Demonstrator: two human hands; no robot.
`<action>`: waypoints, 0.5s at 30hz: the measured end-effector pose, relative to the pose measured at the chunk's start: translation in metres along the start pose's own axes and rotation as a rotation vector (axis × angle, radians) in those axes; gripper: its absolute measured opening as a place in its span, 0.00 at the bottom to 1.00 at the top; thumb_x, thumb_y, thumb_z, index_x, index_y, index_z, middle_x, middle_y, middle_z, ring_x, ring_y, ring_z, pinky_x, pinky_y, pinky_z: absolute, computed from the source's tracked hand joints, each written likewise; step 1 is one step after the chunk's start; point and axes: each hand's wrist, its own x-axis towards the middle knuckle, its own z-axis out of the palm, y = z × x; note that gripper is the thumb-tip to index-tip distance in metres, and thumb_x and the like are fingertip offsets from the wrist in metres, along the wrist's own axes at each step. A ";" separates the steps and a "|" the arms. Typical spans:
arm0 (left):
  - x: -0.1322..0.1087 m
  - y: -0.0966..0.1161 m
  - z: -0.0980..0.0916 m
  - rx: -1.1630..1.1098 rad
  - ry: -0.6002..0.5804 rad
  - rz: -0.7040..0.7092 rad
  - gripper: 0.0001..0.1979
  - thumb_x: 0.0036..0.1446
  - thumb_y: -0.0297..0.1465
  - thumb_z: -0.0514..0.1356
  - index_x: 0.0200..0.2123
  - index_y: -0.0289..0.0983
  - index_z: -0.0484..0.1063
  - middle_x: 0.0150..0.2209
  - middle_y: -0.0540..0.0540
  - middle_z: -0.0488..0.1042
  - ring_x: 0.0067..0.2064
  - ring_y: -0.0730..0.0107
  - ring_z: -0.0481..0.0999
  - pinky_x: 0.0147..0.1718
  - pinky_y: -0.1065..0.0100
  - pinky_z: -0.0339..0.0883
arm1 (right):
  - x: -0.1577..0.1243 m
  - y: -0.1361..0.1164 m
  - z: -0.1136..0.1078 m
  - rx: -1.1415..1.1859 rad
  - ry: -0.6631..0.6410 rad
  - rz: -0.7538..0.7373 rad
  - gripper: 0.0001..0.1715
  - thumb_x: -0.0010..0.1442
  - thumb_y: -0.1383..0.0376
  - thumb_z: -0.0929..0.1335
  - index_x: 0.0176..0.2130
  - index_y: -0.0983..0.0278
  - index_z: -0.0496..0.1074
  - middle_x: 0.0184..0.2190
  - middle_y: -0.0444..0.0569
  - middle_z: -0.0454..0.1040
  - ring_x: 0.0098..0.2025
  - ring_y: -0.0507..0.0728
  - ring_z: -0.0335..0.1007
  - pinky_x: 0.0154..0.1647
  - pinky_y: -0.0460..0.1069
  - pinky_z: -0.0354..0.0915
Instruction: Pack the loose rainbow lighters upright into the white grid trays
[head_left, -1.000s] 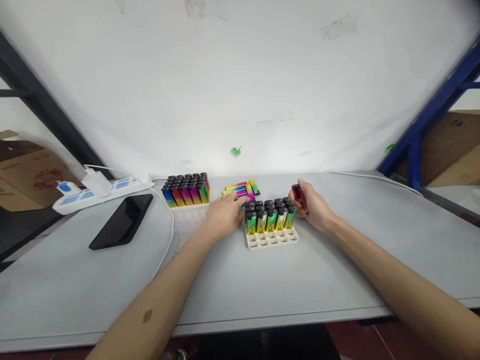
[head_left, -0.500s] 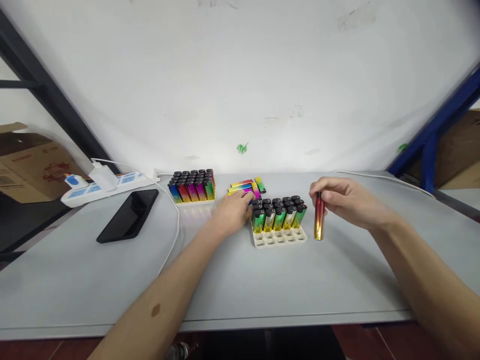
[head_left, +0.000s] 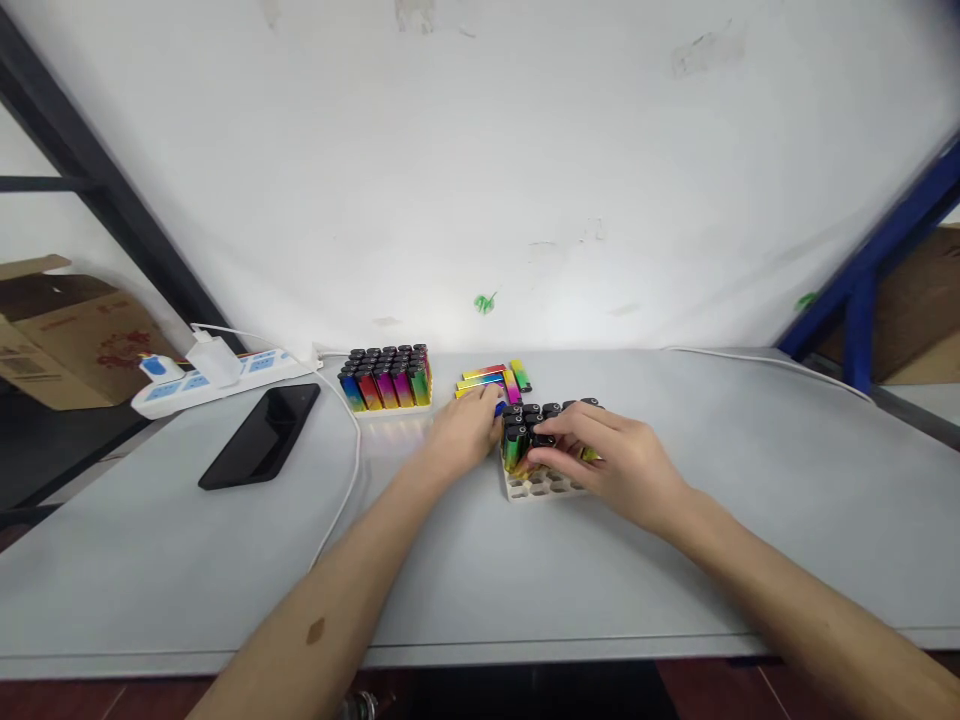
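Note:
My right hand [head_left: 619, 455] reaches over the front of a white rack [head_left: 536, 490]. Its thumb and fingertips are pinched around the black top of a lighter [head_left: 542, 439]; the lighter's body is mostly hidden. Black-topped lighters in shiny green and gold wraps, such as a green one [head_left: 514, 450], stand upright in the rack, several behind my fingers. Holes show along the rack's front edge. My left hand [head_left: 466, 430] is curled at the rack's left side, with the blue end of a lighter [head_left: 500, 408] showing at its fingertips.
Several colourful lighters [head_left: 484, 372] lie loose behind my left hand. A full rack of lighters [head_left: 386, 385] stands at the back left. Further left are a black phone [head_left: 259, 437], a white power strip [head_left: 214, 383] and a cable [head_left: 357, 450] across the table.
My right hand has moved left from beside the rack, carrying a red and gold lighter, to over the rack's lighters. My left hand stays nearly in place.

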 end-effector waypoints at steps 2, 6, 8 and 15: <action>0.000 0.001 0.000 -0.022 -0.007 -0.014 0.11 0.61 0.30 0.54 0.47 0.39 0.64 0.48 0.41 0.75 0.48 0.55 0.76 0.39 0.63 0.68 | -0.001 0.001 0.001 -0.002 0.000 0.022 0.09 0.61 0.59 0.71 0.41 0.60 0.74 0.29 0.46 0.75 0.24 0.51 0.70 0.26 0.46 0.69; 0.001 0.004 -0.001 -0.061 -0.016 -0.051 0.10 0.61 0.28 0.54 0.46 0.37 0.65 0.49 0.39 0.74 0.49 0.59 0.76 0.43 0.64 0.68 | -0.002 0.000 0.006 0.042 -0.010 0.080 0.09 0.60 0.58 0.71 0.38 0.60 0.71 0.28 0.45 0.75 0.26 0.51 0.72 0.26 0.46 0.70; 0.001 0.006 -0.002 -0.063 -0.015 -0.084 0.08 0.62 0.30 0.54 0.45 0.37 0.66 0.48 0.38 0.75 0.48 0.57 0.76 0.42 0.63 0.68 | -0.003 -0.001 0.009 0.048 -0.015 0.075 0.09 0.61 0.59 0.71 0.36 0.60 0.68 0.28 0.45 0.74 0.26 0.51 0.72 0.25 0.45 0.70; -0.002 0.009 -0.007 -0.041 -0.025 -0.175 0.10 0.62 0.36 0.54 0.41 0.36 0.69 0.42 0.37 0.78 0.43 0.52 0.78 0.36 0.61 0.69 | -0.005 -0.004 0.012 0.103 -0.011 -0.051 0.08 0.61 0.62 0.71 0.36 0.60 0.67 0.31 0.47 0.74 0.28 0.51 0.72 0.27 0.46 0.70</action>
